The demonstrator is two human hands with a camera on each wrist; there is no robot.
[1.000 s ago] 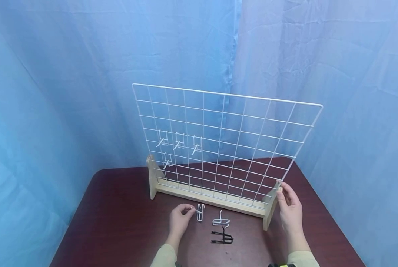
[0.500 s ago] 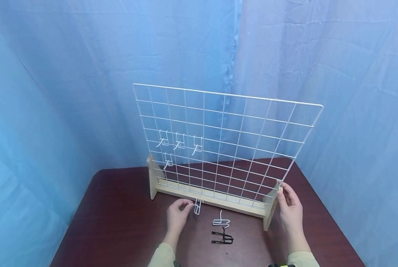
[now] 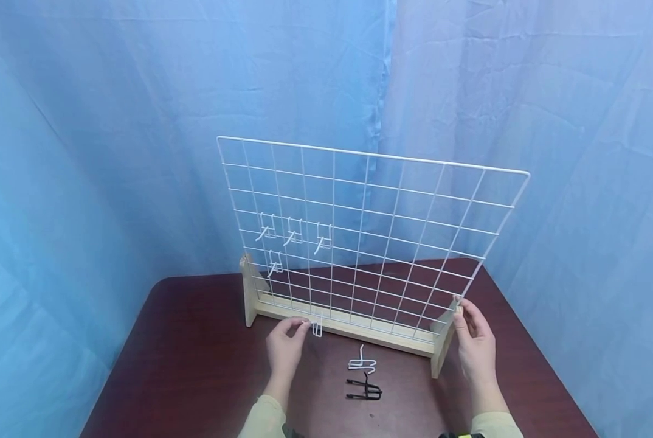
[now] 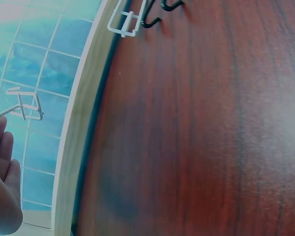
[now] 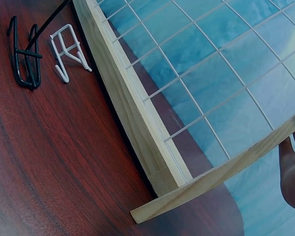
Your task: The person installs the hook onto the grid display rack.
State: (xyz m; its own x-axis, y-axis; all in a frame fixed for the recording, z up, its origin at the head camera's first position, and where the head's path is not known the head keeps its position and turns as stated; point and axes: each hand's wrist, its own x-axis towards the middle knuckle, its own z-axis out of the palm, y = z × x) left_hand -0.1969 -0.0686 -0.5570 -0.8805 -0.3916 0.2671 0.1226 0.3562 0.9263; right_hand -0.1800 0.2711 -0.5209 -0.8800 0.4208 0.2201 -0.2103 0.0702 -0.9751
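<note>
Blue curtains (image 3: 140,121) are hanging behind and beside a dark red-brown table (image 3: 184,365), where a white wire grid (image 3: 373,154) is standing in a wooden stand (image 3: 370,336). The left hand (image 3: 285,348) is pinching a white hook (image 3: 317,329) by its projecting peg, thumb and fingertips close together, and the hook's bent ends are pointing upward in front of the grid's lower rows; whether they are touching any wire, I cannot tell. At the grid's right end, the right hand (image 3: 478,350) is gripping the side post (image 3: 442,347) between thumb and fingers, apparently steadying it. Four hung hooks (image 3: 266,231) are occupying the left part, three in a row and one lower, so the step in hand seems to be fitting another. Next, I judge, the work is calling for lifting the bent ends over a horizontal wire and seating both. Before the stand, a spare white hook (image 3: 362,365) and a black hook (image 3: 366,390) are lying loose, near each other.
</note>
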